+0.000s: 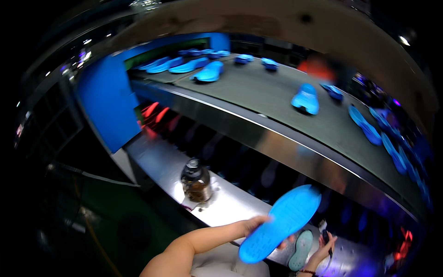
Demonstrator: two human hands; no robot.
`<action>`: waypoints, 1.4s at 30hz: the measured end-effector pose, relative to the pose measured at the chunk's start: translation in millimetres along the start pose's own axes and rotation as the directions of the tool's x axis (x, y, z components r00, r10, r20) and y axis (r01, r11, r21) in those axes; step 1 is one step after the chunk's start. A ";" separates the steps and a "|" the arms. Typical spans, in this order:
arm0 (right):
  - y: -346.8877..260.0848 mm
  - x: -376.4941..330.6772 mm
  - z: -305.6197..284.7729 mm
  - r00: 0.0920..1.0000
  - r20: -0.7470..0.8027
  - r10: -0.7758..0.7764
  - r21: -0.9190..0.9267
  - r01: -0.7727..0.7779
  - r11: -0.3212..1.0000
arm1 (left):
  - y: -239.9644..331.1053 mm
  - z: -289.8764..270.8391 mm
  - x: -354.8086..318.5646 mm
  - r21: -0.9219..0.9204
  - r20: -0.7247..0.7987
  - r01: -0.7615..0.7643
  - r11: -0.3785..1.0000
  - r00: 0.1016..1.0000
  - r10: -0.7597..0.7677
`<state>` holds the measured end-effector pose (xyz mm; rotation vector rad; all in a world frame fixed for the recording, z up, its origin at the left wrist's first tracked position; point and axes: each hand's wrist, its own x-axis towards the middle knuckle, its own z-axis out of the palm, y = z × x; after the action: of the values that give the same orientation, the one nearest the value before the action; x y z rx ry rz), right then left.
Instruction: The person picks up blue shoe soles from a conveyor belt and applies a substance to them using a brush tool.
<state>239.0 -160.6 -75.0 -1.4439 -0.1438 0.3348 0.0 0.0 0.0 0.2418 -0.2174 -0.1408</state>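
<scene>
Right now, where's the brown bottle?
Head view, left of centre: the brown bottle stands on the metal ledge below the conveyor belt, left of the blue sole.

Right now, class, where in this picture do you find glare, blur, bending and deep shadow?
In the head view, glare whitens the metal shelf beside the brown bottle; the orange-red shape at the conveyor belt's far side is too smeared to identify; the overhead beam arcs, likely from fisheye distortion; the corners sink into black; the blue sole stays brightly lit.
</scene>
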 end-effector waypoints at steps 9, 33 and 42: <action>-40.3 -0.8 54.5 0.979 0.061 -0.193 -0.011 0.194 0.981 | 26.6 -11.7 -33.7 0.338 -0.494 -0.190 0.922 0.798 0.346; -32.1 -48.0 175.7 0.768 0.586 -0.257 0.060 0.275 0.960 | -25.8 -16.1 -109.4 0.478 -0.581 -0.299 0.826 0.598 0.552; -25.9 -47.6 188.7 0.723 0.646 -0.247 0.047 0.285 0.958 | -27.2 -17.9 -114.2 0.519 -0.561 -0.337 0.786 0.560 0.610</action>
<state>141.7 0.9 -20.4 -1.2836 -0.9304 0.5878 -109.3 -3.4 -46.1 0.5763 0.4900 0.5695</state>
